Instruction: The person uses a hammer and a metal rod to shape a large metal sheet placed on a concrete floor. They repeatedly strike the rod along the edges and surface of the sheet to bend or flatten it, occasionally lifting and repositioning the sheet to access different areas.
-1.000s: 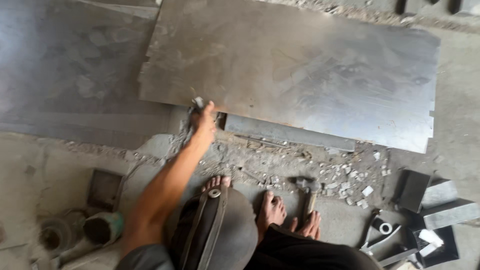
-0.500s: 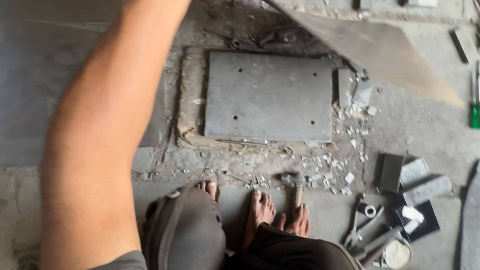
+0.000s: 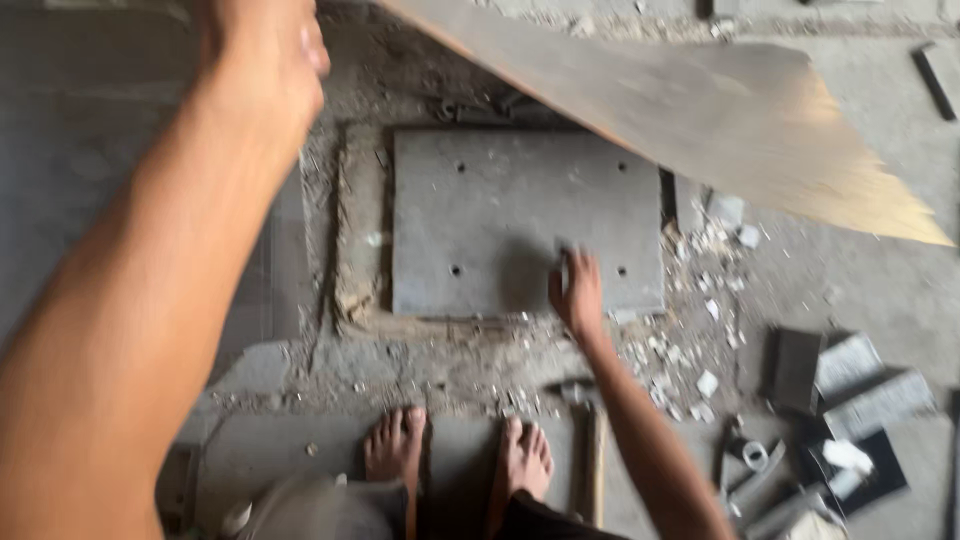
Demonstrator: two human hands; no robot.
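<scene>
Hammer (image 3: 592, 440) lies right of feet (image 3: 455, 455), plate (image 3: 500, 215) ahead

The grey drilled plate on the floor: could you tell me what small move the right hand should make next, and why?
Probably curl the right hand around the grey drilled plate at its near edge: its fingers lie open on the plate, while the left hand holds the large sheet tilted clear.

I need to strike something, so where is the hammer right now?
In the head view the hammer lies on the floor at bottom centre, just right of the bare feet and under the right forearm, below the drilled grey plate.
</scene>
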